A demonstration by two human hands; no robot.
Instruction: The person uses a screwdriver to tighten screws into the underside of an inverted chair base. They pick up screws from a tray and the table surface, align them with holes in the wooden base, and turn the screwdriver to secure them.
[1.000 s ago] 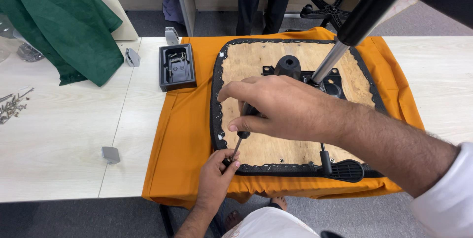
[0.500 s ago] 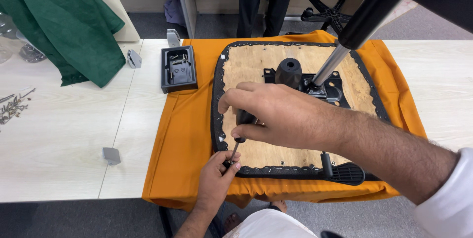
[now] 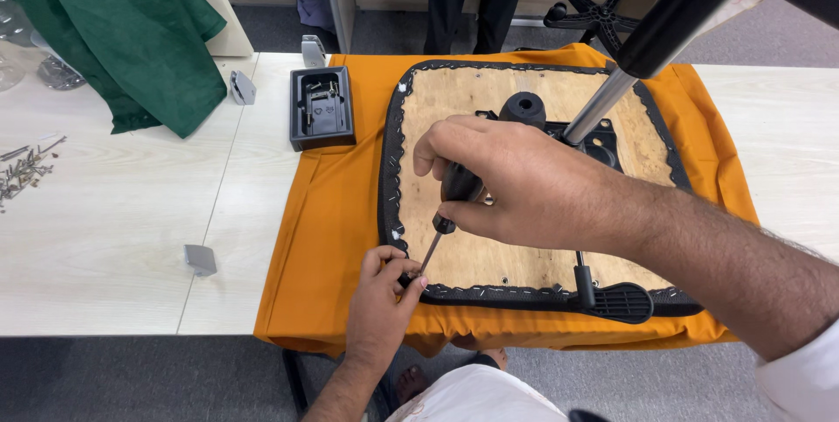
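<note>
Wooden chair seat (image 3: pixel 516 238) upside down on orange cloth (image 3: pixel 332 238).
Right hand (image 3: pixel 516 182) grasps a black screwdriver (image 3: pixel 446 208); left hand (image 3: pixel 380 300) pinches its tip at the seat's black edge.

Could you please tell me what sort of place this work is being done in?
Probably an office used as a furniture assembly space. An upturned office chair seat lies on an orange cloth over a pale desk, loose screws sit at the left, and a chair's star base stands on grey carpet behind.

I see bright, even light from above, only soft shadows under my right hand (image 3: pixel 524 186), a sharp centre, and slight wide-angle bending at the edges.
</note>
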